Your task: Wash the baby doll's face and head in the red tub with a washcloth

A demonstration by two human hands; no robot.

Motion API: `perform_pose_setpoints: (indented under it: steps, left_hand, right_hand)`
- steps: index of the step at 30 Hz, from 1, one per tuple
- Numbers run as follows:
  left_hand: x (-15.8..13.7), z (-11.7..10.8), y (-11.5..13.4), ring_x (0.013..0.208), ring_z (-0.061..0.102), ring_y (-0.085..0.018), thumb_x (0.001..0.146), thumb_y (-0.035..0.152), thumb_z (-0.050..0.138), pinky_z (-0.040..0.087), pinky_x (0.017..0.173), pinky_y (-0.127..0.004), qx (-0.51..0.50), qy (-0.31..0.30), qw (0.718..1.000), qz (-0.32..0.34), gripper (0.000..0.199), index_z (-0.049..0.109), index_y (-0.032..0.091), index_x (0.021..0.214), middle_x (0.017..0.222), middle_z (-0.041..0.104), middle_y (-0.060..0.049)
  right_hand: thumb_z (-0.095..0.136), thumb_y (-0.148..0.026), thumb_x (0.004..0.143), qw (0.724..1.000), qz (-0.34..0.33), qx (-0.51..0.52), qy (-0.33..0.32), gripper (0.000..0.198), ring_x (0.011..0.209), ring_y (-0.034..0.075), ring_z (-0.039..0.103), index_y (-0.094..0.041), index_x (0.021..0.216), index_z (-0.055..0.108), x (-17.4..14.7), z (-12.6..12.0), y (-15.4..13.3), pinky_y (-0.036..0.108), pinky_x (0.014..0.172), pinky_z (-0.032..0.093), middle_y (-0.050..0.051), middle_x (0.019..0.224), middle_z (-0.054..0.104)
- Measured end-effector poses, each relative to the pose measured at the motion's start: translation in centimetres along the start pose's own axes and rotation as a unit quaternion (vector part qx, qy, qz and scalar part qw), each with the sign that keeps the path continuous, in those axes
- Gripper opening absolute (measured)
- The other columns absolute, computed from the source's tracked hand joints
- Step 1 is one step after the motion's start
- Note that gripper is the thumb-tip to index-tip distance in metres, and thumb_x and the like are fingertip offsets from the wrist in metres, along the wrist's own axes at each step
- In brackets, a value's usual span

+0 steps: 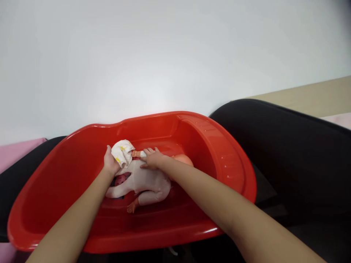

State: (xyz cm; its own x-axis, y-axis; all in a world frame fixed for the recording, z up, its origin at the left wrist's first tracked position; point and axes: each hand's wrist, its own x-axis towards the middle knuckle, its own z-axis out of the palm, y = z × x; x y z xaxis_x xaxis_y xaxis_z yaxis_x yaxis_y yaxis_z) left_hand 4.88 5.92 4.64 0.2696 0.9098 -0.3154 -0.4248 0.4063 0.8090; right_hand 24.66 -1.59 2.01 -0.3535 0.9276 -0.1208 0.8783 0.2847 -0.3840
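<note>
A baby doll (145,182) in a white bodysuit lies inside a red plastic baby tub (230,160), its bare head to the right and its feet toward me. My left hand (110,163) grips a white cloth with yellow marks (122,152) at the doll's upper left. Fingers spread, my right hand (152,159) rests flat on the doll's chest, close to its small hand. My right forearm hides most of the doll's head.
The tub sits on a black padded surface (287,153). A white wall (164,54) fills the background. Pink fabric (16,151) shows at the far left, and a beige strip (315,95) at the right.
</note>
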Motion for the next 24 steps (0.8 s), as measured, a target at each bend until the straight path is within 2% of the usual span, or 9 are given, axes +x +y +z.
perform_pose_setpoints:
  steps: [4, 7, 12, 15, 18, 22, 24]
  left_hand:
    - [0.5, 1.6, -0.5, 0.118, 0.067, -0.032, 0.098, 0.068, 0.025, 0.051, 0.106, -0.052, 0.046, 0.015, 0.999, -0.011, 0.077, 0.055, 0.012, 0.143, 0.124, 0.072, -0.018]
    - [0.9, 1.6, -0.9, 0.121, 0.066, -0.032, 0.098, 0.068, 0.026, 0.049, 0.109, -0.052, 0.047, 0.004, 0.999, -0.013, 0.076, 0.055, 0.014, 0.143, 0.124, 0.072, -0.018]
    - [1.0, -0.2, -1.2, 0.118, 0.067, -0.031, 0.098, 0.067, 0.029, 0.049, 0.108, -0.052, 0.029, -0.004, 1.000, -0.011, 0.074, 0.058, 0.013, 0.139, 0.122, 0.073, -0.017]
    - [0.7, -1.5, -1.8, 0.109, 0.071, -0.030, 0.099, 0.065, 0.031, 0.053, 0.102, -0.049, 0.031, -0.005, 0.999, -0.013, 0.070, 0.061, 0.012, 0.134, 0.117, 0.074, -0.015]
    - [0.5, -2.4, -2.5, 0.102, 0.072, -0.026, 0.101, 0.059, 0.036, 0.057, 0.095, -0.042, 0.026, -0.005, 1.000, 0.017, 0.062, 0.065, 0.012, 0.128, 0.113, 0.075, -0.014]
    - [0.8, -2.9, -2.7, 0.101, 0.071, -0.023, 0.101, 0.051, 0.042, 0.058, 0.091, -0.035, 0.003, 0.031, 0.997, 0.068, 0.050, 0.067, 0.014, 0.124, 0.117, 0.074, -0.011]
    - [1.0, -3.0, -2.8, 0.102, 0.071, -0.023, 0.102, 0.050, 0.043, 0.058, 0.090, -0.034, 0.007, 0.040, 0.998, 0.057, 0.049, 0.067, 0.014, 0.125, 0.120, 0.074, -0.010]
  right_hand:
    - [0.053, -0.065, 0.095, 0.999, 0.014, 0.033, 0.000, 0.066, 0.150, 0.041, 0.025, -0.036, 0.153, 0.046, -0.4, 0.2, 0.6, 0.064, 0.118, 0.019, 0.015, 0.164, 0.031]
    - [0.055, -0.065, 0.094, 0.999, 0.029, 0.041, -0.011, 0.068, 0.151, 0.040, 0.024, -0.037, 0.155, 0.043, -0.5, 0.0, 0.5, 0.063, 0.119, 0.018, 0.015, 0.165, 0.029]
    - [0.061, -0.063, 0.091, 1.000, 0.025, 0.015, -0.009, 0.073, 0.150, 0.040, 0.025, -0.034, 0.156, 0.042, -0.2, -0.2, 0.1, 0.066, 0.117, 0.023, 0.017, 0.166, 0.027]
    - [0.062, -0.061, 0.091, 0.999, 0.006, -0.034, -0.017, 0.076, 0.149, 0.040, 0.028, -0.031, 0.157, 0.039, -0.2, -0.5, -0.2, 0.068, 0.117, 0.024, 0.016, 0.165, 0.028]
    - [0.064, -0.059, 0.090, 0.996, -0.013, -0.089, -0.028, 0.079, 0.148, 0.039, 0.029, -0.027, 0.158, 0.038, -0.2, -0.8, -0.6, 0.068, 0.118, 0.024, 0.017, 0.164, 0.031]
    - [0.065, -0.059, 0.090, 0.992, 0.002, -0.121, -0.047, 0.075, 0.149, 0.040, 0.026, -0.027, 0.155, 0.044, 0.0, -0.8, -0.6, 0.066, 0.119, 0.024, 0.017, 0.166, 0.026]
    - [0.063, -0.061, 0.090, 0.992, 0.010, -0.112, -0.051, 0.075, 0.150, 0.041, 0.026, -0.028, 0.155, 0.044, 0.1, -0.6, -0.4, 0.067, 0.119, 0.024, 0.016, 0.166, 0.026]
